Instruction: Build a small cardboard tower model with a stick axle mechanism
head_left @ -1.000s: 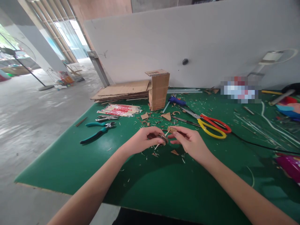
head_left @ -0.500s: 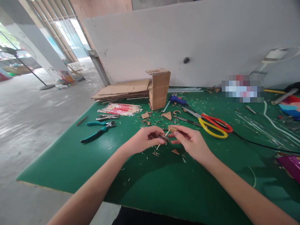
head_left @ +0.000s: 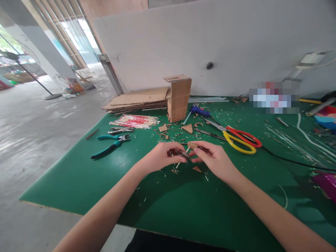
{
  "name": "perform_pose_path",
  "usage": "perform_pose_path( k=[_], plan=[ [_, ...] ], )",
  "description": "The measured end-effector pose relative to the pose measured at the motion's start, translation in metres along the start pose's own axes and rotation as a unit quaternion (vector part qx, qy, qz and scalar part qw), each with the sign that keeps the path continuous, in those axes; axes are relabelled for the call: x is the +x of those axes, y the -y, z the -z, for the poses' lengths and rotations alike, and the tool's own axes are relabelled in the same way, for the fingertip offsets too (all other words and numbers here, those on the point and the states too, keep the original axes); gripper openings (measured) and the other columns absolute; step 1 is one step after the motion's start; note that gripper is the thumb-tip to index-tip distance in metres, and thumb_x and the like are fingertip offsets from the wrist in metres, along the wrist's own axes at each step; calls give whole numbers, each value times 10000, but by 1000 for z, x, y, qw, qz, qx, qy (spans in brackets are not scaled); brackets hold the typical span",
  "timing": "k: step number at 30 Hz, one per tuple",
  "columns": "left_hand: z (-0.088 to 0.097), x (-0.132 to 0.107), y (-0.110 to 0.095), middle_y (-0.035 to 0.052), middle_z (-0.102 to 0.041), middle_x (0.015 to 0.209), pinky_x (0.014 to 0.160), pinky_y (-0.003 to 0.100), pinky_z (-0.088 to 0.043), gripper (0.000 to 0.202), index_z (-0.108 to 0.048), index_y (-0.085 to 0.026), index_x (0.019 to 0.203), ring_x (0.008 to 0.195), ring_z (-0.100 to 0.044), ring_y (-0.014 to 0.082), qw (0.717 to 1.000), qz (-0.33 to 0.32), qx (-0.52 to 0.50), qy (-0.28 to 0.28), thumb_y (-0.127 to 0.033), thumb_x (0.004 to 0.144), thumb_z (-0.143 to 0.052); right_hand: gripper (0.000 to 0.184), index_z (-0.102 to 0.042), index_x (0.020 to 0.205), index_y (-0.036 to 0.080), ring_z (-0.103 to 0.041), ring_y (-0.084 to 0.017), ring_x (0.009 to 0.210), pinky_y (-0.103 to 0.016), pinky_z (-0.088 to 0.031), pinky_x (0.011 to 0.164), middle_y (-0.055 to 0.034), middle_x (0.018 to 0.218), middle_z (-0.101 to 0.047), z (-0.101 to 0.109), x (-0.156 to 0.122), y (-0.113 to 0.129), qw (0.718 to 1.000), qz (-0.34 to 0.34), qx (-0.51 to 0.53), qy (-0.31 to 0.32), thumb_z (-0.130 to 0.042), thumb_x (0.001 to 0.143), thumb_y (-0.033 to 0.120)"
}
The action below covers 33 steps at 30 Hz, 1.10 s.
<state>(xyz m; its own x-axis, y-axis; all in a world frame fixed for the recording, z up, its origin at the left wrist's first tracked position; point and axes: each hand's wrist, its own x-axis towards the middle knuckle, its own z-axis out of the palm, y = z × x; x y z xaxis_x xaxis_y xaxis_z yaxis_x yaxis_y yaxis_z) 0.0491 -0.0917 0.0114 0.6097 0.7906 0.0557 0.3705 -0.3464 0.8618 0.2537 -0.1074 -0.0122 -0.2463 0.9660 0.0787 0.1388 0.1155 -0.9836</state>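
My left hand (head_left: 164,155) is closed on a small dark, shiny object (head_left: 183,154) whose kind I cannot make out. A thin pale wooden stick (head_left: 188,149) crosses the gap between my hands, and its lower end shows below my left fingertips. My right hand (head_left: 216,157) pinches a small brown cardboard piece (head_left: 193,144) between thumb and fingers, against the stick's upper end. Whether the stick is fixed to the cardboard is hidden. Both hands are just above the green tabletop (head_left: 86,182), over pale shavings and cardboard scraps (head_left: 196,169).
Teal-handled cutters (head_left: 110,145) lie left, near wrapped wooden sticks (head_left: 136,120). A cardboard box (head_left: 180,99) stands behind my hands, beside stacked cardboard sheets (head_left: 139,98). Scissors with red and yellow handles (head_left: 240,140) and a blue-handled tool (head_left: 200,111) with a black cord lie right.
My hands stay nearly in place. The dark shiny object has tilted slightly in my left fingers, and less of the stick shows. The whole view has shifted a little.
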Motion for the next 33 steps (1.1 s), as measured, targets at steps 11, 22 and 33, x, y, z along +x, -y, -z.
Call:
perform_pose_path(
  k=[11, 22, 33],
  plan=[
    [-2, 1, 4, 22, -655, 895, 733, 277, -487, 221, -617, -178, 974, 784, -600, 133, 998, -34, 45, -42, -297, 788, -639, 314, -591, 1178, 266, -602, -209, 1031, -394, -536, 871, -57, 1191, -601, 3, -7, -1, 953, 178, -243, 35, -462, 891, 275],
    [-4, -1, 7, 44, -619, 1051, 842, 333, -462, 330, -531, -193, 1085, 930, -571, 172, 977, -72, 176, -100, -179, 764, -607, 217, -607, 1002, 241, -661, -197, 812, -364, -582, 694, -58, 976, -671, 0, -2, -3, 972, 96, -213, -15, -571, 817, 349],
    [-8, -1, 10, 30, -605, 850, 701, 313, -485, 275, -409, -181, 1170, 767, -589, 144, 997, -1, -12, -77, -311, 933, -358, 198, -581, 994, 236, -649, -178, 804, -352, -578, 710, -50, 1004, -633, -1, -4, 1, 972, 109, -206, -14, -567, 804, 291]
  ],
)
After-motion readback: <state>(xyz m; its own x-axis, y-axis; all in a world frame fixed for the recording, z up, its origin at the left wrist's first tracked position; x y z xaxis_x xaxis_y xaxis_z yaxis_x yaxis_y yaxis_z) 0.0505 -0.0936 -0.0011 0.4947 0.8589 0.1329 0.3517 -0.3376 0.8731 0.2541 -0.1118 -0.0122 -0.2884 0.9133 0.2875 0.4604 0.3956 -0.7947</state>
